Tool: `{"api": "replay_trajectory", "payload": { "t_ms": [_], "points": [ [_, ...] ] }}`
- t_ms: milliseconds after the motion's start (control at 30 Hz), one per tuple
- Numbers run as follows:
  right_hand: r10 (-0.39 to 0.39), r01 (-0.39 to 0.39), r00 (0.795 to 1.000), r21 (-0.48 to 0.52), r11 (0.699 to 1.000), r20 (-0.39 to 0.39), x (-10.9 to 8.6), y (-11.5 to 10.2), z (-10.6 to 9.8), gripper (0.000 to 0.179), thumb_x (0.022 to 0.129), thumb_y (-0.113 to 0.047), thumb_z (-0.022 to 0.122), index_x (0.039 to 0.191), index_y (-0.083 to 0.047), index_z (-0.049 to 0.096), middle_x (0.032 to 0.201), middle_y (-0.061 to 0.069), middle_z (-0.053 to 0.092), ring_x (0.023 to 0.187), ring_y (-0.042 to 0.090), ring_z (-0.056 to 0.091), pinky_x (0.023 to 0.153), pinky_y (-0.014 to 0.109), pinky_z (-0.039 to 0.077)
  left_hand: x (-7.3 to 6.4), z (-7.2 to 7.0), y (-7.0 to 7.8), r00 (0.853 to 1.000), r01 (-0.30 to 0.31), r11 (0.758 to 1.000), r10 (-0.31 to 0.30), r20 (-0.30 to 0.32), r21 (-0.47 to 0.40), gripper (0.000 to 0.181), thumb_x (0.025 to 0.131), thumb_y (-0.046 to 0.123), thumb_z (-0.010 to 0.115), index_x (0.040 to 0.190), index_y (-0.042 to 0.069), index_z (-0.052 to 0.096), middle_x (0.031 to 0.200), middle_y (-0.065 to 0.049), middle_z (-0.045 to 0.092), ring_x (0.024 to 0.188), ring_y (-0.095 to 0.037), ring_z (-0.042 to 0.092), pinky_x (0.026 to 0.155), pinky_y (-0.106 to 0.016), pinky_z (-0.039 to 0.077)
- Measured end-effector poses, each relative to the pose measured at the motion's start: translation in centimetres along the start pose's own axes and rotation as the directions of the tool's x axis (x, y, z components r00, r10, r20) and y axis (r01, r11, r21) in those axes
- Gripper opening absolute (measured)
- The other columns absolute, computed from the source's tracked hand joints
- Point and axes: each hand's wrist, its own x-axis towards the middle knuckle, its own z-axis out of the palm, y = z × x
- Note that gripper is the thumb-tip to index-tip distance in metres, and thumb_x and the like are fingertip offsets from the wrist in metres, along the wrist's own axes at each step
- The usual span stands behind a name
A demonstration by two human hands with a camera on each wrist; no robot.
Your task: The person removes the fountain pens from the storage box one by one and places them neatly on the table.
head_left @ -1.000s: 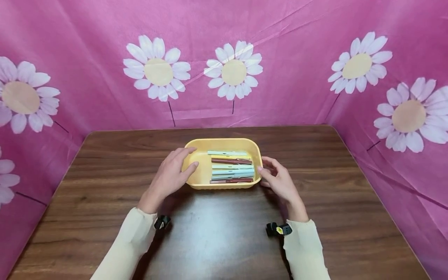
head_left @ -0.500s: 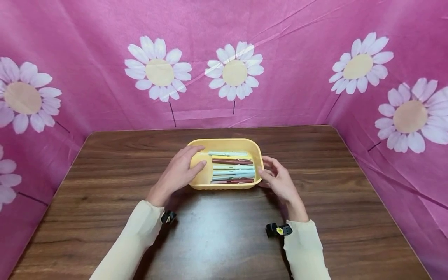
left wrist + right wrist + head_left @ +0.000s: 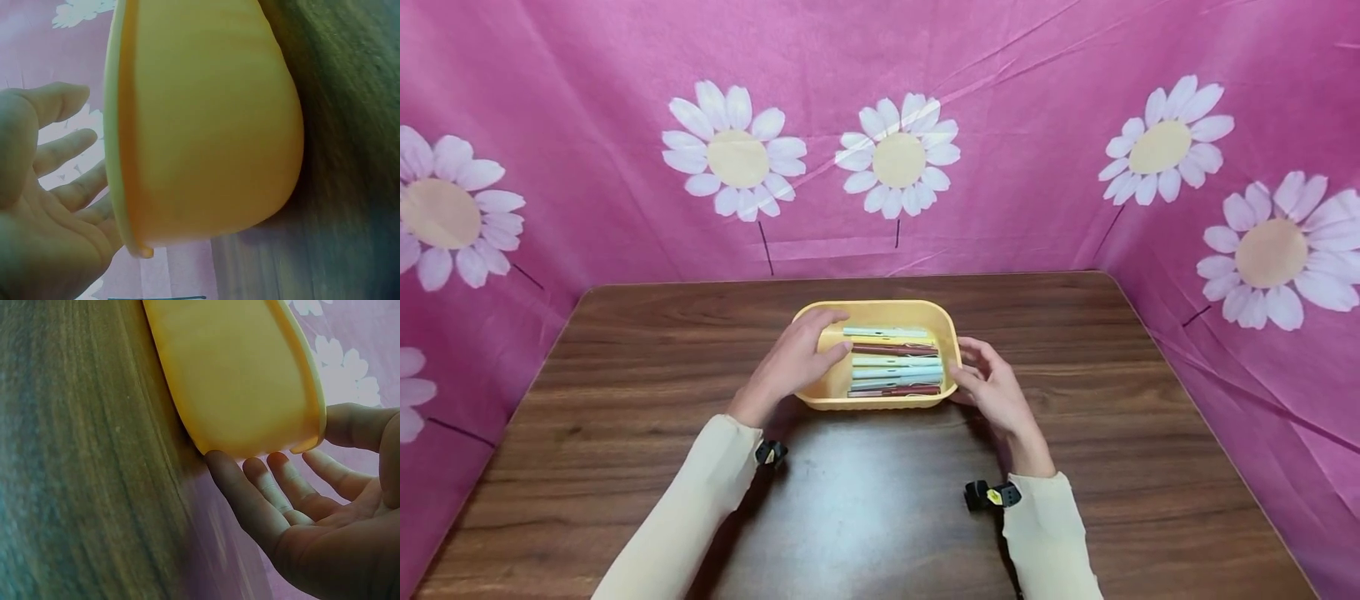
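A yellow plastic bin (image 3: 876,403) stands on the table, with several pens (image 3: 895,362) lying side by side in its right part. They are pale green, light blue, yellow and dark red. My left hand (image 3: 793,358) reaches over the bin's left end, thumb and fingers spread near the pens' left ends and holding nothing. In the left wrist view those fingers (image 3: 65,147) show beyond the rim. My right hand (image 3: 996,387) holds the bin's right end, thumb at the rim and fingers against the outer wall, as the right wrist view shows at the bin's end wall (image 3: 244,381).
The dark wooden table (image 3: 865,500) reaches back to a pink cloth (image 3: 820,242) with printed daisies, which also hangs along both sides. Each wrist wears a small black camera, one on the left (image 3: 771,453) and one on the right (image 3: 992,495).
My left hand has moved right, further over the bin and closer to the pens. The right hand keeps its place at the bin's right end, and the pens lie as before.
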Motion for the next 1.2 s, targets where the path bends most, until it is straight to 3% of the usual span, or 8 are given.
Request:
{"api": "replay_trajectory", "payload": {
  "t_ms": [400, 667, 933, 1200],
  "points": [
    [0.003, -0.003, 1.0, 0.023, 1.0, 0.004, 0.3, 0.2, 0.2, 0.051, 0.1, 0.003, 0.057, 0.148, 0.002, 0.039, 0.141, 0.029, 0.045, 0.109, 0.027, 0.061, 0.081, 0.039, 0.059, 1.1, 1.0, -0.9, 0.998, 0.04, 0.997, -0.037, 0.046, -0.073, 0.046, 0.096, 0.018, 0.069, 0.136, -0.002, 0.059, 0.14, -0.018, 0.057, 0.135, -0.034, 0.047, 0.111, -0.049, 0.037],
    [0.01, -0.011, 1.0, 0.025, 1.0, 0.014, 0.3, 0.1, -0.4, 0.052, 0.1, 0.003, 0.057, 0.149, 0.001, 0.04, 0.141, 0.028, 0.045, 0.112, 0.03, 0.06, 0.081, 0.039, 0.059, 2.4, 1.2, -0.7, 0.992, 0.101, 0.993, -0.097, 0.081, -0.054, 0.048, 0.098, 0.019, 0.068, 0.141, 0.001, 0.056, 0.145, -0.016, 0.054, 0.139, -0.033, 0.044, 0.114, -0.048, 0.034],
    [0.018, -0.019, 1.0, 0.047, 0.999, 0.013, -0.1, 0.6, -0.5, 0.051, 0.1, 0.003, 0.058, 0.148, 0.002, 0.041, 0.14, 0.027, 0.045, 0.107, 0.023, 0.062, 0.081, 0.039, 0.059, 2.9, 2.1, -0.8, 0.984, 0.142, 0.99, -0.141, 0.11, -0.003, 0.051, 0.098, 0.021, 0.068, 0.144, 0.005, 0.054, 0.149, -0.015, 0.051, 0.139, -0.032, 0.043, 0.115, -0.048, 0.033],
    [0.014, -0.014, 1.0, 0.038, 0.999, 0.007, 0.2, 0.4, -0.4, 0.051, 0.1, 0.003, 0.057, 0.148, 0.001, 0.043, 0.142, 0.027, 0.046, 0.11, 0.026, 0.061, 0.081, 0.038, 0.059, 3.5, 2.1, -1.0, 0.978, 0.168, 0.986, -0.167, 0.124, 0.004, 0.051, 0.1, 0.021, 0.067, 0.146, 0.007, 0.052, 0.147, -0.013, 0.053, 0.133, -0.032, 0.05, 0.109, -0.048, 0.041]
  ]
}}
